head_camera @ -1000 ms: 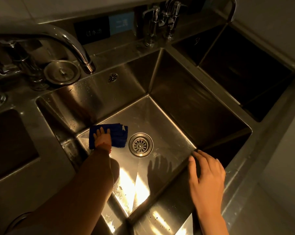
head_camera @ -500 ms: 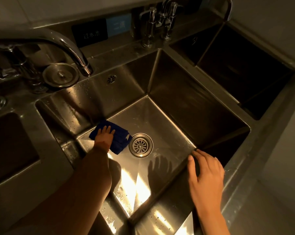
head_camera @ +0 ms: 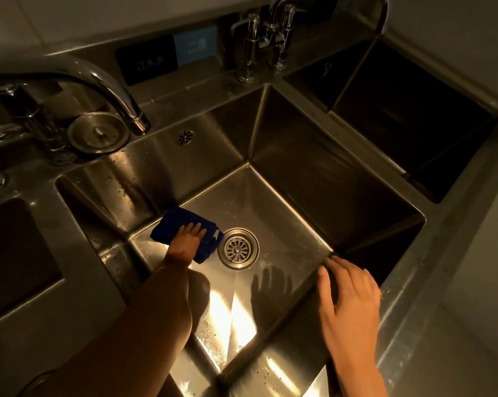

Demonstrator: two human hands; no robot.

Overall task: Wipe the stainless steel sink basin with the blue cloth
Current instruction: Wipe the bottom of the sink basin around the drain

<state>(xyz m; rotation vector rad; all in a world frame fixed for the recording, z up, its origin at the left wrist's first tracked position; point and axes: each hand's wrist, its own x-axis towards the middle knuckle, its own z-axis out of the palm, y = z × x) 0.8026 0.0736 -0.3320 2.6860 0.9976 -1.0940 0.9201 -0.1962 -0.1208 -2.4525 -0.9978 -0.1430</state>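
Cloth (head_camera: 167, 226) folded, deep blue, rumpled

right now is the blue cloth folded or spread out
Folded: the blue cloth lies as a thick compact pad with layered edges near the drain, under the left hand.

Sink basin (head_camera: 285, 196) brushed steel, glossy, wet-spotted; blue cloth (head_camera: 170, 224) soft, matt; faucet (head_camera: 104, 84) polished chrome.

Seen from the head view, the left hand (head_camera: 188, 239) presses flat, fingers straight, on the folded blue cloth (head_camera: 175, 224) lying on the floor of the stainless steel sink basin (head_camera: 273, 213), just left of the round drain strainer (head_camera: 238, 248). The right hand (head_camera: 349, 293) rests open on the basin's near rim. A curved faucet (head_camera: 107, 90) arches over the far left corner.
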